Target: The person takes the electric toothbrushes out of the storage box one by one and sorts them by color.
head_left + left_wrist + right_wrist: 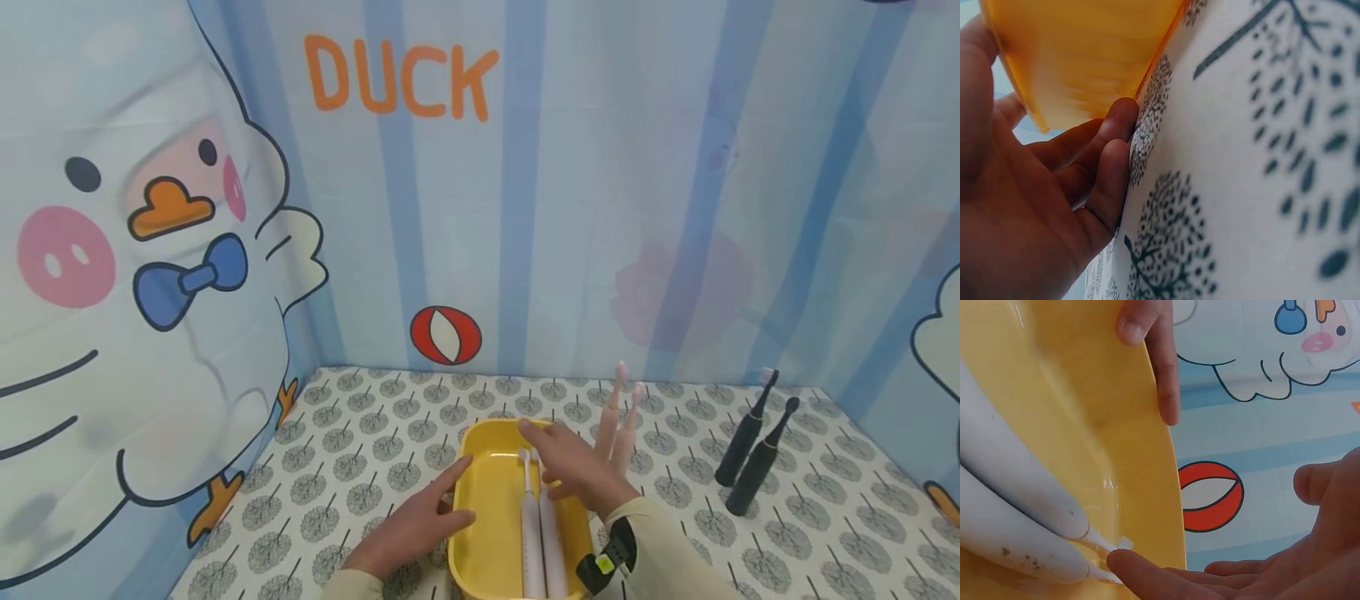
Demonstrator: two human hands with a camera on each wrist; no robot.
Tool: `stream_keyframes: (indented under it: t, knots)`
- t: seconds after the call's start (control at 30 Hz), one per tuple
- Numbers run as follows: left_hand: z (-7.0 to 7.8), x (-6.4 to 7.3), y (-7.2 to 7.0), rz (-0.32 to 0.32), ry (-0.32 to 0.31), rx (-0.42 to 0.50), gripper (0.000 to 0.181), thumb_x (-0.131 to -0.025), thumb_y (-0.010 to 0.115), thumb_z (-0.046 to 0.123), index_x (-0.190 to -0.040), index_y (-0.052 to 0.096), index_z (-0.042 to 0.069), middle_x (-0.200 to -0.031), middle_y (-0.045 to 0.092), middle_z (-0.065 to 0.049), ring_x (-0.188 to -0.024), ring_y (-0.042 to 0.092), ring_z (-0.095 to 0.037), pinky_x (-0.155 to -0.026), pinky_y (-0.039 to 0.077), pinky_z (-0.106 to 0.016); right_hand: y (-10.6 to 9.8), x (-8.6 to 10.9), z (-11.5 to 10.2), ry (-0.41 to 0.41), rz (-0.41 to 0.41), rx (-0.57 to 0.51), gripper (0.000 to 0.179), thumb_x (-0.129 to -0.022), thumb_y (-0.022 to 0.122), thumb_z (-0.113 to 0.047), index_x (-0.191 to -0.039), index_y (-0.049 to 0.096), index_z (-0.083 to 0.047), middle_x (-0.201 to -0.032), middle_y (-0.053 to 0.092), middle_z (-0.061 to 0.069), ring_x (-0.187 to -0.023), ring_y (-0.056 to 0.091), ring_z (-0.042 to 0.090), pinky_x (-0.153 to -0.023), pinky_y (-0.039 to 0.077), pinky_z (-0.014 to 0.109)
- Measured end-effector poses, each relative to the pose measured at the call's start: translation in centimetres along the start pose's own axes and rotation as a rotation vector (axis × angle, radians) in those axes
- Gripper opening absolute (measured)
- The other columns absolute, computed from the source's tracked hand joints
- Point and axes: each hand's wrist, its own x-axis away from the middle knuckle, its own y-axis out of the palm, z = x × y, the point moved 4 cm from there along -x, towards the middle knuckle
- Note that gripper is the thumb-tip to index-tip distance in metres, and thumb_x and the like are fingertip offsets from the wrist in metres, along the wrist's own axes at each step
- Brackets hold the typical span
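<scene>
A yellow tray [491, 533] sits on the patterned cloth, with two pale electric toothbrushes [531, 542] lying side by side along its right half. At the tray's left rim, my left hand [420, 525] grips the edge, thumb inside and a finger outside; its lower fingers curl beside the tray wall in the left wrist view. Over the tray's right rim reaches my right hand [577, 467], holding nothing, its fingers loose. One finger [1141, 572] overlaps the toothbrush heads in the right wrist view; contact cannot be judged. The thumb stands well apart from it.
Two pink electric toothbrushes [610, 417] appear to stand just beyond my right hand, partly hidden by it. Farther right are two black electric toothbrushes [756, 467]. A duck-print curtain [465, 208] closes off the back and sides of the table.
</scene>
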Motion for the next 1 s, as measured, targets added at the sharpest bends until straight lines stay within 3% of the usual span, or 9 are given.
stream_keyframes:
  t: [0.33, 0.5, 0.7, 0.87, 0.93, 1.0]
  knots:
    - [0.0, 0.2, 0.0, -0.006, 0.005, 0.022, 0.068, -0.088, 0.059, 0.042, -0.144, 0.02, 0.044, -0.121, 0.054, -0.004, -0.101, 0.056, -0.018, -0.079, 0.048, -0.04, 0.2, -1.5, 0.9, 0.038, -0.015, 0.045, 0.097, -0.08, 0.042, -0.073, -0.141, 0.031, 0.002, -0.135, 0.038, 0.023, -0.101, 0.053, 0.037, -0.072, 0.051, 0.046]
    - [-0.1, 0.1, 0.0, -0.019, 0.005, 0.034, 0.069, -0.088, 0.059, 0.043, -0.144, 0.02, 0.044, -0.122, 0.054, -0.002, -0.1, 0.057, -0.017, -0.078, 0.048, -0.04, 0.5, -1.7, 0.9, 0.039, -0.051, 0.045, 0.095, -0.082, 0.044, -0.07, -0.139, 0.031, 0.004, -0.127, 0.043, 0.022, -0.095, 0.054, 0.033, -0.069, 0.052, 0.043]
    - [0.1, 0.0, 0.0, -0.025, -0.005, 0.026, 0.069, -0.087, 0.058, 0.045, -0.144, 0.019, 0.045, -0.123, 0.053, -0.003, -0.1, 0.057, -0.016, -0.08, 0.047, -0.041, 0.7, -1.8, 1.2, 0.057, -0.072, 0.052, 0.093, -0.082, 0.048, -0.067, -0.14, 0.029, 0.004, -0.131, 0.041, 0.025, -0.09, 0.059, 0.034, -0.07, 0.051, 0.045]
    - [0.1, 0.1, -0.1, -0.014, 0.005, 0.003, 0.07, -0.087, 0.058, 0.046, -0.144, 0.017, 0.044, -0.124, 0.053, -0.003, -0.102, 0.056, -0.016, -0.083, 0.046, -0.04, 1.3, -1.9, 1.1, 0.043, -0.093, 0.128, 0.065, -0.086, 0.053, -0.052, -0.117, 0.051, 0.005, -0.104, 0.055, 0.021, -0.081, 0.06, 0.031, -0.065, 0.051, 0.042]
    - [0.1, 0.2, -0.1, -0.005, 0.004, -0.016, 0.07, -0.087, 0.058, 0.047, -0.144, 0.017, 0.045, -0.124, 0.053, -0.003, -0.103, 0.056, -0.016, -0.083, 0.045, -0.04, 1.6, -1.9, 1.1, 0.028, -0.106, 0.181, 0.049, -0.086, 0.055, -0.042, -0.102, 0.056, 0.004, -0.09, 0.057, 0.017, -0.076, 0.059, 0.028, -0.063, 0.051, 0.04]
    - [0.0, 0.2, -0.1, -0.005, -0.001, -0.02, 0.07, -0.087, 0.058, 0.047, -0.144, 0.017, 0.045, -0.124, 0.053, -0.003, -0.103, 0.056, -0.016, -0.084, 0.045, -0.04, 1.9, -1.8, 1.2, 0.025, -0.129, 0.208, 0.037, -0.085, 0.056, -0.032, -0.096, 0.056, 0.004, -0.085, 0.057, 0.014, -0.074, 0.059, 0.027, -0.061, 0.051, 0.039]
